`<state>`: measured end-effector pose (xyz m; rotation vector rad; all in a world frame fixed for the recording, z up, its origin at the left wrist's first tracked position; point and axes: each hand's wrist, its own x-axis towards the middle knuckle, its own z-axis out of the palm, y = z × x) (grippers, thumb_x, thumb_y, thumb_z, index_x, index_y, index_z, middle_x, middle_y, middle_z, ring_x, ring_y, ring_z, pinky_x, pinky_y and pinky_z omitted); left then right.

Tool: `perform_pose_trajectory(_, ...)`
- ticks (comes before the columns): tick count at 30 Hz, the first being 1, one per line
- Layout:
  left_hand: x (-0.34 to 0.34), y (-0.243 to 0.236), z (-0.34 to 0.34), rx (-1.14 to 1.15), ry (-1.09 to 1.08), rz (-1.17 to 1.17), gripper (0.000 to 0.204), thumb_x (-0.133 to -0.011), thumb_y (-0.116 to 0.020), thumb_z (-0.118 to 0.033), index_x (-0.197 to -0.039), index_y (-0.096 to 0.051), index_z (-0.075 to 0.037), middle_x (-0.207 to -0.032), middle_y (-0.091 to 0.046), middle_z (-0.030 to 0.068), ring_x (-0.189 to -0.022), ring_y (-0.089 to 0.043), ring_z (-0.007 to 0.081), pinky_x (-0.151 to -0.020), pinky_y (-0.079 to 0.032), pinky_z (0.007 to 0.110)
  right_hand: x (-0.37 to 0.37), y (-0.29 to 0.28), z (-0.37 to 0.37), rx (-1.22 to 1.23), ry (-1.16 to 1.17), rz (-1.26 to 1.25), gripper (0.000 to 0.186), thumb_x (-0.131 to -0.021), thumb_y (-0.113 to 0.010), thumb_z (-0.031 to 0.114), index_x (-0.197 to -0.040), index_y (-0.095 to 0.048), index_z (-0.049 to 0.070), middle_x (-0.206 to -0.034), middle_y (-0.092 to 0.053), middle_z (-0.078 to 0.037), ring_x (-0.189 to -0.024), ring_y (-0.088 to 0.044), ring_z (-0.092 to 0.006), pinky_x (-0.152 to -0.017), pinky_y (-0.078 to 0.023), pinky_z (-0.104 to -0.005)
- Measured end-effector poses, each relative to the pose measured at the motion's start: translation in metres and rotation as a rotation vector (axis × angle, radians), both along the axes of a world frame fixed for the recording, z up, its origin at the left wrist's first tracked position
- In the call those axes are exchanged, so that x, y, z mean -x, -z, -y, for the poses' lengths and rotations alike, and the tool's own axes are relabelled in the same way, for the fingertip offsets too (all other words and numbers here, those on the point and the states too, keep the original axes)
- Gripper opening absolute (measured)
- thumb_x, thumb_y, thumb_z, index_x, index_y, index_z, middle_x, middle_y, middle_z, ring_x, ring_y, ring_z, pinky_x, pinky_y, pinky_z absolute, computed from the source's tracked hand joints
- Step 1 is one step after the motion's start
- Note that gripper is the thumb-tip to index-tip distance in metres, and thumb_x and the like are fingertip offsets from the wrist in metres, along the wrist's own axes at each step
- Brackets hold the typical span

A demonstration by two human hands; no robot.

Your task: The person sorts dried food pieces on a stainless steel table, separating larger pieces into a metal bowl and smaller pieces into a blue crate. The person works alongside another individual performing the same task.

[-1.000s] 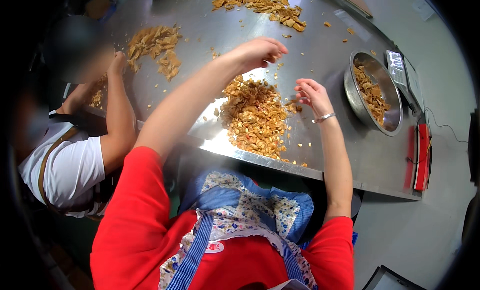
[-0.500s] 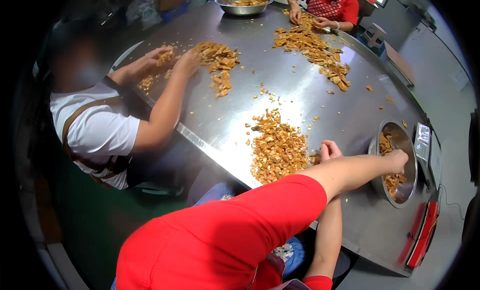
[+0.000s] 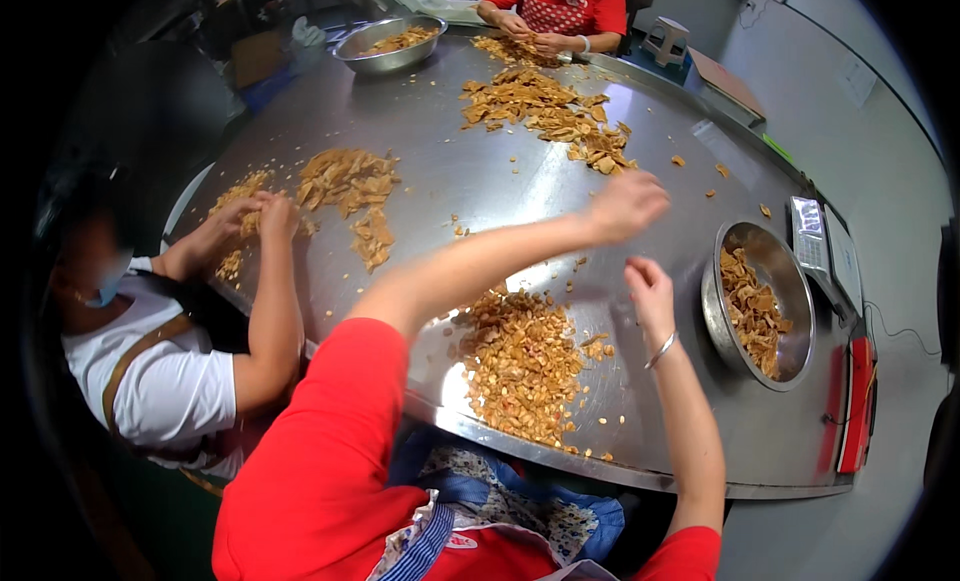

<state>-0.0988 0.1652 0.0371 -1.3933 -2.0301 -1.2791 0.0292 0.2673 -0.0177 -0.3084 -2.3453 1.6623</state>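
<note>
My left hand (image 3: 628, 207) hangs over the table just short of the near end of a long heap of brown flat flakes (image 3: 545, 106). Its fingers are loosely bent and somewhat apart, slightly blurred, with nothing seen in them. Nearer to me is my right hand (image 3: 650, 293), a bangle on its wrist, with curled fingers; what they hold, if anything, does not show. It is between a pile of glossy golden nut pieces (image 3: 525, 366) and a steel bowl (image 3: 712, 306). Brown flakes (image 3: 752, 311) lie in that bowl.
At the left, a co-worker in white (image 3: 180, 351) handles bits beside another flake heap (image 3: 350, 181). A co-worker in red (image 3: 570, 11) works at the far edge. Another steel bowl (image 3: 375, 63) stands far left. A scale (image 3: 825, 251) is right of the near bowl.
My left hand has come out of the near bowl and moved left and away from me. My right hand has moved away from the nut pile. The view has shifted.
</note>
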Motion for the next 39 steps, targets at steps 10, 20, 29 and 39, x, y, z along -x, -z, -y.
perform_pose_trajectory(10, 0.248, 0.095, 0.07, 0.491, -0.596, 0.271, 0.051, -0.085, -0.037, -0.043, -0.127, -0.038, -0.014, -0.133, -0.03, 0.0177, -0.121, -0.033, 0.0324, -0.098, -0.03, 0.042, 0.26, 0.049, -0.118, -0.601, 0.482, 0.273, 0.064, -0.084, -0.035, 0.053, -0.129, -0.033, 0.008, -0.131, -0.033, -0.02, -0.122, -0.03, -0.0334, -0.1, -0.023, -0.0398)
perform_pose_trajectory(20, 0.312, 0.128, 0.032, 0.377, -0.71, 0.301, 0.052, -0.083, -0.038, -0.049, -0.124, -0.042, -0.017, -0.128, -0.037, 0.0159, -0.118, -0.036, 0.0306, -0.095, -0.03, 0.046, 0.309, 0.068, -0.243, -0.664, 0.879, 0.46, 0.055, -0.082, -0.032, 0.053, -0.121, -0.045, 0.015, -0.123, -0.043, -0.016, -0.114, -0.04, -0.032, -0.094, -0.03, -0.0412)
perform_pose_trajectory(29, 0.308, 0.127, 0.023, 0.391, -0.699, 0.291, 0.048, -0.083, -0.039, -0.052, -0.112, -0.055, -0.017, -0.134, -0.029, 0.0167, -0.121, -0.031, 0.0342, -0.096, -0.028, 0.043, 0.357, 0.031, -0.089, -0.452, -0.026, 0.081, 0.046, -0.082, -0.036, 0.039, -0.087, -0.06, 0.0, -0.089, -0.057, -0.023, -0.089, -0.052, -0.037, -0.079, -0.041, -0.0419)
perform_pose_trajectory(39, 0.293, 0.134, 0.036, 0.443, -0.547, 0.161, 0.042, -0.084, -0.044, -0.032, -0.118, -0.047, -0.008, -0.129, -0.034, 0.0185, -0.119, -0.033, 0.0329, -0.097, -0.027, 0.039, 0.298, -0.02, -0.325, -0.828, 0.374, 0.336, 0.03, -0.073, -0.054, 0.02, -0.099, -0.061, 0.008, -0.092, -0.06, -0.015, -0.093, -0.055, -0.0292, -0.081, -0.043, -0.0353)
